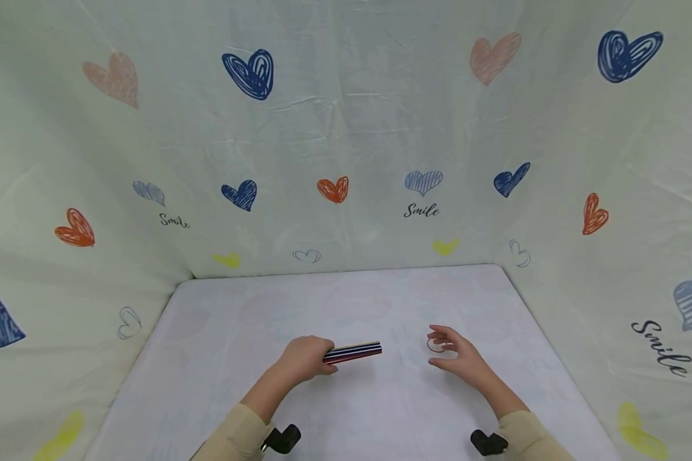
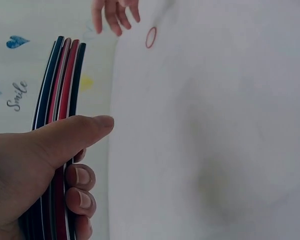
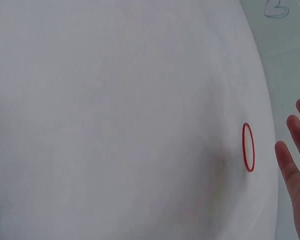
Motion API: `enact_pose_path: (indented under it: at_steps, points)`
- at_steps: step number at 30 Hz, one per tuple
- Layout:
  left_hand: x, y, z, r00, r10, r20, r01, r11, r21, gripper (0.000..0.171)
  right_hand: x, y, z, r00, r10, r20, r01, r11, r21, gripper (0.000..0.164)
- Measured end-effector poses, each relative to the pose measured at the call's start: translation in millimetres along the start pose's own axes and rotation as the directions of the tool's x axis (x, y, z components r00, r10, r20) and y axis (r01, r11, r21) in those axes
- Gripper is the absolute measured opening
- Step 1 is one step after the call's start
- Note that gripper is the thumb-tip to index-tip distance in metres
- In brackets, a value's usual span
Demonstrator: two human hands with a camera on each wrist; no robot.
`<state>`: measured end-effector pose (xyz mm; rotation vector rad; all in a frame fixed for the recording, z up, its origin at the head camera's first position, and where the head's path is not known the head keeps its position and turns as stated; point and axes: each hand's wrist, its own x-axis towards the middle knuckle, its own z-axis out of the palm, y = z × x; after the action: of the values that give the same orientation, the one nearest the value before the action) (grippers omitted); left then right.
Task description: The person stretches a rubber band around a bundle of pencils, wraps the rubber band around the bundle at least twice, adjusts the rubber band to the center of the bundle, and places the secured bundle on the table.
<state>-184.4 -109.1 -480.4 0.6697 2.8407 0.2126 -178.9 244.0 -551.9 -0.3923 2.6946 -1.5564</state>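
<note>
My left hand [image 1: 308, 358] grips a bundle of slim pencils [image 1: 354, 352], dark blue and red with pale edges. In the left wrist view the thumb lies across these pencils [image 2: 65, 85] and the fingers curl round them; their lower part is hidden by the hand. A thin red rubber band [image 1: 435, 346] lies on the white table to the right of the bundle. Over it reaches my right hand [image 1: 461, 358], fingers spread and holding nothing. The right wrist view shows the rubber band [image 3: 248, 147] just left of the fingertips, as a narrow loop.
A white cloth covers the table [image 1: 254, 314], whose back edge meets a pale curtain [image 1: 369, 128] printed with hearts and "Smile". The curtain also hangs at both sides. Black camera mounts [image 1: 282, 439] sit on both wrists, by the beige sleeves [image 1: 233, 432].
</note>
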Motion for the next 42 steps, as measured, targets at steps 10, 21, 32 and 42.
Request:
enact_pose_path:
  at_steps: [10, 21, 32, 42]
  points:
    - [-3.6, -12.5, 15.1, 0.999, 0.001, -0.032, -0.004, 0.996, -0.084, 0.027, 6, 43, -12, 0.997, 0.078, 0.011, -0.077, 0.991, -0.113, 0.055]
    - [-5.4, -10.9, 20.5, 0.999, -0.008, -0.048, 0.001, 0.989, -0.149, 0.025, 16, 54, -10, 0.986, 0.15, 0.067, -0.139, 0.979, -0.15, 0.046]
    - [-9.2, -8.4, 20.8, 0.998, -0.011, -0.061, 0.002, 0.988, -0.154, 0.024, 18, 57, -23, 0.981, 0.176, 0.077, -0.168, 0.981, -0.101, 0.04]
    - [-7.9, -8.0, 21.4, 0.999, -0.014, -0.048, 0.007, 0.988, -0.152, 0.024, 19, 58, -24, 0.982, 0.189, 0.019, -0.186, 0.976, -0.114, 0.027]
